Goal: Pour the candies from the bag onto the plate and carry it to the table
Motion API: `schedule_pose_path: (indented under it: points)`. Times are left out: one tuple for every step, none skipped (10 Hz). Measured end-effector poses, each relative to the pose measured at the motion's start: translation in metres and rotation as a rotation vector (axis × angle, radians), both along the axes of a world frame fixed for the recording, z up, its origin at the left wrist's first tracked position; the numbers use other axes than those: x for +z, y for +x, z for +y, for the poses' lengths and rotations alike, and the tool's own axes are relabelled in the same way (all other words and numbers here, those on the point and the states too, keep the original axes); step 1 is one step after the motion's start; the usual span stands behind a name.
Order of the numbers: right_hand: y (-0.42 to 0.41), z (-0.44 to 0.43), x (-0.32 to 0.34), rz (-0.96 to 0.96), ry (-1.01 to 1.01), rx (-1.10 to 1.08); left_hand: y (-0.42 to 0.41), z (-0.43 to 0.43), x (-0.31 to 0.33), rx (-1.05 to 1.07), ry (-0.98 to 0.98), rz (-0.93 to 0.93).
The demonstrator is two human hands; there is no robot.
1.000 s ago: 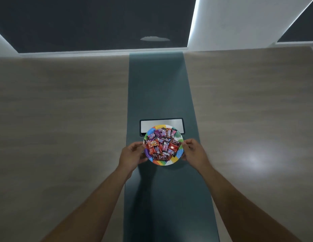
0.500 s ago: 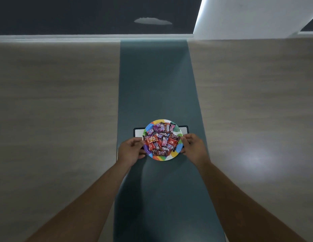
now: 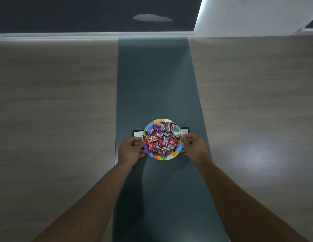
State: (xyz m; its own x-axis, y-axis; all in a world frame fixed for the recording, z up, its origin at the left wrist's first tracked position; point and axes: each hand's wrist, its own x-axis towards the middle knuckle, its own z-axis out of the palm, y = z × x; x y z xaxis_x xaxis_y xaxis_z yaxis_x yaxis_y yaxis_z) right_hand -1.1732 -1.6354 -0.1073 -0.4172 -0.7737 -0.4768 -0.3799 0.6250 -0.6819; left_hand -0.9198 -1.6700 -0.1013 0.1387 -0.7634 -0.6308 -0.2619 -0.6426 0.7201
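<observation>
A round paper plate with a rainbow-coloured rim [image 3: 162, 157] is heaped with several wrapped candies [image 3: 161, 138] in red, purple and brown. My left hand [image 3: 130, 151] grips the plate's left edge, and my right hand [image 3: 194, 148] grips its right edge. The plate is over the dark green strip [image 3: 157, 84] that runs down the middle of the wooden table [image 3: 56, 110]. Whether it rests on the surface or hovers just above it I cannot tell. No bag is in view.
A white rectangular panel with a black frame [image 3: 185, 130] is set into the green strip, mostly hidden under the plate. Past the table's far edge lies a dark floor [image 3: 82, 13] with a pale patch [image 3: 152, 17]. A white wall [image 3: 248, 13] stands at the far right.
Both hands have carried the plate forward, so it now covers most of the white panel. The view has tilted, and the table's far edge sits lower in frame.
</observation>
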Motion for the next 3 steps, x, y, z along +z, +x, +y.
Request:
schedule_pose_path:
  points:
    - [-0.003,0.001,0.001,0.140,-0.027,0.079,0.004,0.000,0.004,0.002,0.012,0.039]
    - [-0.011,0.014,0.000,0.380,-0.110,0.148,0.014,0.006,0.008,0.026,-0.042,0.012]
    - [-0.014,0.043,-0.002,0.570,-0.325,0.264,0.023,0.035,0.015,-0.008,-0.251,-0.219]
